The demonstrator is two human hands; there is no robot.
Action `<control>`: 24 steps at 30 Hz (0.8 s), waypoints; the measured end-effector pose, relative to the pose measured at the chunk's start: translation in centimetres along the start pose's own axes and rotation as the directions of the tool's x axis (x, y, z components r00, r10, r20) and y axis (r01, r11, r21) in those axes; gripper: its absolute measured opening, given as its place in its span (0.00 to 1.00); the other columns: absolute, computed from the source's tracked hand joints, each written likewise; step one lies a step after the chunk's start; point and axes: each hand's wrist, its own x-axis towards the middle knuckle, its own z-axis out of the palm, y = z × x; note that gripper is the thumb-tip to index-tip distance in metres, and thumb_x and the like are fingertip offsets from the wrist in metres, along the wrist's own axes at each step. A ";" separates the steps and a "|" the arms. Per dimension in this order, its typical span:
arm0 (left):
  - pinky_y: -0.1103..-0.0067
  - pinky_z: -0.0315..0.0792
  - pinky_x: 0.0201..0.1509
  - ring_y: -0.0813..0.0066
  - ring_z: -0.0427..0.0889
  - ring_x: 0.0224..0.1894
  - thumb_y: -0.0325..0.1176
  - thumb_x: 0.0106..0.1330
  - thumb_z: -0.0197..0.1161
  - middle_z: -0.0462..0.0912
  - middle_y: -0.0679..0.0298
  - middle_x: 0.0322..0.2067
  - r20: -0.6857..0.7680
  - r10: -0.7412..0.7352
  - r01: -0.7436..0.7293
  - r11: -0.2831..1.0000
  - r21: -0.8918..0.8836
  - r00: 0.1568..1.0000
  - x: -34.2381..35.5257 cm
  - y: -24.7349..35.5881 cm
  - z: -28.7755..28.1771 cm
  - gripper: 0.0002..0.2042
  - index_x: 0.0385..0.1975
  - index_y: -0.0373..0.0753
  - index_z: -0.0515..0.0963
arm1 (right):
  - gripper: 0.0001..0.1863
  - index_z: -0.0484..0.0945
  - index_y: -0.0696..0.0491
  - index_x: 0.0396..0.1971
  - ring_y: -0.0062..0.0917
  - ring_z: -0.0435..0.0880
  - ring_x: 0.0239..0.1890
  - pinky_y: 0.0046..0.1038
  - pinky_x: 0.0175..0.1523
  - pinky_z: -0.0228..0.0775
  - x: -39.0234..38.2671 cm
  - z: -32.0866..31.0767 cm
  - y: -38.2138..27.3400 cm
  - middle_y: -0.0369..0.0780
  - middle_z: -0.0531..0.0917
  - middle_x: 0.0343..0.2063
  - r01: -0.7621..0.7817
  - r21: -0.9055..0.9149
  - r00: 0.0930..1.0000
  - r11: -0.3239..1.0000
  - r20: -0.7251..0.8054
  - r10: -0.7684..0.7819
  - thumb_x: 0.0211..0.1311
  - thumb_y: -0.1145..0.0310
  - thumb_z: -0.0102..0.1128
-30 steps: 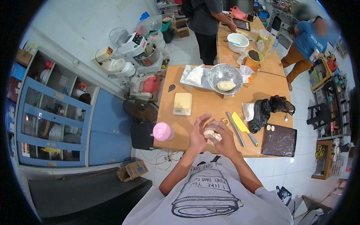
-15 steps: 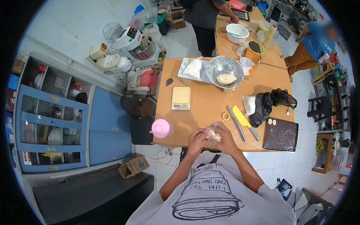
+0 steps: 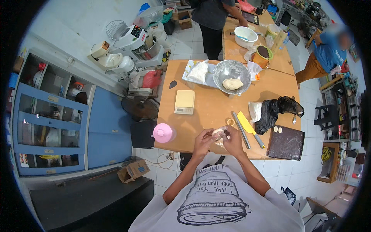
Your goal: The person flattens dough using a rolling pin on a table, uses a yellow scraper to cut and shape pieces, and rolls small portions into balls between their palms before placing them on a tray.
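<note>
Close to the table's near edge, my left hand (image 3: 203, 143) and my right hand (image 3: 233, 142) are brought together. Their fingers are closed around a small pale piece of dough (image 3: 218, 132), which the fingertips partly cover. Just beyond them lies a ring-shaped cutter (image 3: 230, 121). Right of my hands rest a grey metal rod (image 3: 241, 130) and a knife with a yellow blade (image 3: 245, 121). A dark baking tray (image 3: 286, 144) farther right carries two small pale rounds. A larger lump of dough (image 3: 233, 84) sits in the metal bowl (image 3: 232, 65).
A kitchen scale (image 3: 184, 102) and a pink lidded container (image 3: 164, 133) stand on the left side. Black plastic bags (image 3: 268, 117) lie at the right. A white packet (image 3: 198, 72) sits by the bowl. Two people, one in dark clothes (image 3: 208, 17), are at the far side.
The dough has been turned between my fingers and now shows a rounder face, with both hands still on it. The view has shifted slightly. The far person's arm has moved a little.
</note>
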 end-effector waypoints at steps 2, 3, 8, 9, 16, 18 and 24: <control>0.77 0.77 0.60 0.75 0.84 0.52 0.28 0.72 0.68 0.85 0.59 0.49 -0.009 0.018 -0.018 1.000 0.020 1.000 0.2 -0.1 0.0 0.13 0.52 0.30 0.79 | 0.10 0.84 0.62 0.46 0.24 0.88 0.39 0.26 0.45 0.81 0.4 -0.1 0.2 0.43 0.88 0.36 -0.002 -0.006 1.000 1.000 0.004 0.002 0.68 0.77 0.67; 0.76 0.78 0.60 0.74 0.84 0.53 0.28 0.72 0.68 0.85 0.58 0.50 -0.019 0.036 -0.036 0.999 0.041 0.999 0.4 0.0 -0.1 0.12 0.51 0.29 0.79 | 0.11 0.83 0.60 0.48 0.28 0.89 0.40 0.29 0.47 0.82 0.6 0.1 0.3 0.44 0.88 0.39 0.047 0.057 0.999 0.997 0.024 -0.048 0.67 0.77 0.67; 0.77 0.78 0.58 0.74 0.85 0.49 0.27 0.72 0.67 0.86 0.59 0.47 -0.020 0.081 -0.078 0.989 0.125 0.997 2.2 -0.5 -1.6 0.13 0.52 0.29 0.79 | 0.16 0.82 0.59 0.52 0.31 0.89 0.45 0.32 0.51 0.84 1.0 0.5 -0.1 0.46 0.85 0.48 0.100 0.218 0.993 0.971 0.042 -0.112 0.65 0.77 0.68; 0.77 0.78 0.58 0.74 0.84 0.49 0.27 0.72 0.67 0.86 0.60 0.46 0.028 0.108 -0.112 0.977 0.180 0.994 2.3 -0.3 -1.8 0.13 0.52 0.30 0.79 | 0.15 0.82 0.60 0.51 0.31 0.89 0.44 0.31 0.50 0.84 1.1 0.4 -0.3 0.46 0.86 0.46 0.063 0.238 0.997 0.969 0.032 -0.072 0.65 0.77 0.68; 0.76 0.77 0.58 0.75 0.83 0.51 0.26 0.71 0.68 0.85 0.62 0.46 0.009 0.106 -0.107 0.994 0.023 0.994 2.5 0.6 -0.1 0.14 0.54 0.31 0.79 | 0.11 0.84 0.62 0.44 0.26 0.89 0.38 0.27 0.45 0.81 1.8 0.0 1.8 0.44 0.89 0.35 -0.034 0.174 0.998 0.984 -0.041 0.041 0.62 0.79 0.69; 0.76 0.78 0.56 0.75 0.84 0.49 0.27 0.71 0.69 0.86 0.62 0.45 0.100 0.110 -0.116 0.991 0.061 0.989 2.8 -0.4 -0.5 0.14 0.54 0.31 0.79 | 0.12 0.84 0.62 0.45 0.26 0.89 0.39 0.28 0.46 0.81 2.1 -0.4 1.3 0.44 0.89 0.37 -0.056 0.144 0.998 0.988 -0.026 0.060 0.62 0.79 0.70; 0.78 0.79 0.53 0.76 0.85 0.47 0.25 0.68 0.70 0.87 0.61 0.43 0.119 0.043 -0.076 0.954 0.289 0.992 4.7 0.5 -2.2 0.14 0.52 0.31 0.80 | 0.15 0.85 0.60 0.48 0.26 0.88 0.45 0.28 0.49 0.82 2.8 -1.8 -0.5 0.45 0.87 0.44 0.001 0.257 0.999 0.966 0.030 -0.009 0.61 0.76 0.72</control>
